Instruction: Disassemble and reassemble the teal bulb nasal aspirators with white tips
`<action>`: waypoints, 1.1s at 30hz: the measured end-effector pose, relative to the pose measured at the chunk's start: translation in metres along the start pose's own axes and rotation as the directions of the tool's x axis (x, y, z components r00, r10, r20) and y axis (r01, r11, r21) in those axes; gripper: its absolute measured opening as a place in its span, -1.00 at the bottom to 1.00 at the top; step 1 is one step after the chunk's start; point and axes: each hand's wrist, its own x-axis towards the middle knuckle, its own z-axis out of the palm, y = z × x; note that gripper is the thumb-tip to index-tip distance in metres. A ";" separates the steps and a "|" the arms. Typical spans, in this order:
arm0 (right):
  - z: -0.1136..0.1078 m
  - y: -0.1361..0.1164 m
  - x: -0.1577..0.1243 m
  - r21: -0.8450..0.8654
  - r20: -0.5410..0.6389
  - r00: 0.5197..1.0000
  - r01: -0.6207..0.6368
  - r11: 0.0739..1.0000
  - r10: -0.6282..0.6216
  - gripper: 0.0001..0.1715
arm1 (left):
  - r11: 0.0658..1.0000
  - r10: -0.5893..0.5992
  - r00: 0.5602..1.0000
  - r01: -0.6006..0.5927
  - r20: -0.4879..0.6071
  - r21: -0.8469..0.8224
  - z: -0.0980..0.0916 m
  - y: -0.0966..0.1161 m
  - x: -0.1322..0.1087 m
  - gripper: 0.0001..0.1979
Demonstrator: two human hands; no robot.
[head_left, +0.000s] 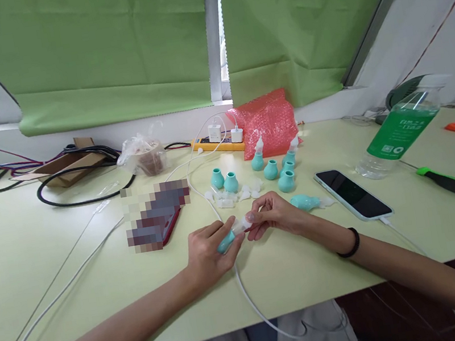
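Observation:
A teal squeeze bulb [225,242] with a clear nozzle, like a nasal aspirator, lies in my left hand [210,249], fingers wrapped round it. With thumb and fingertips, my right hand [272,214] pinches the nozzle's tip [247,220]; the fingers partly hide that end. Just beyond the hands is a cluster of clear and white plastic parts [231,196]. Several open-necked teal bulbs [286,181] stand behind them, and two bulbs there carry nozzles [259,146]. Beside my right wrist another teal bulb with a nozzle [306,202] lies on its side.
A white phone [353,194] on a cable lies at right, near a tilted bottle [402,128] and a green-black screwdriver handle [447,181]. At left is a dark red phone-like object [171,225], partly blurred. A white cable [247,294] crosses beneath the hands. Pink bubble wrap [267,124] stands behind.

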 end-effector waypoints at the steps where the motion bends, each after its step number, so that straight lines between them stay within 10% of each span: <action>1: 0.001 0.000 0.000 0.014 -0.014 1.000 -0.001 1.000 0.001 -0.76 | 1.000 -0.021 1.000 0.021 0.006 -0.005 0.000 0.000 0.001 -0.73; 13: 0.018 -0.050 -0.012 -0.350 -0.304 0.914 0.158 0.923 -0.271 -0.64 | 0.913 -0.273 0.936 0.324 0.221 -0.247 -0.012 0.002 0.010 -0.57; 17: 0.002 -0.106 -0.006 -0.745 -0.319 0.582 0.334 0.578 -0.748 -0.64 | 0.869 -0.249 0.955 0.293 0.159 -0.398 -0.011 0.000 0.008 -0.55; 20: -0.017 -0.134 0.016 -0.942 -0.193 0.391 0.184 0.282 -0.900 -0.63 | 0.906 -0.250 0.938 0.314 0.238 -0.283 -0.008 0.001 0.009 -0.65; 27: -0.044 -0.113 0.082 -0.945 -0.190 0.691 -0.322 -0.062 -0.697 -0.72 | 0.995 -0.096 0.876 0.083 0.473 0.049 -0.006 0.006 0.009 -0.81; 33: -0.057 -0.085 0.094 -0.921 -0.258 0.748 -0.382 -0.078 -0.611 -0.71 | 0.993 -0.034 0.853 -0.032 0.520 0.117 -0.004 0.005 0.008 -0.82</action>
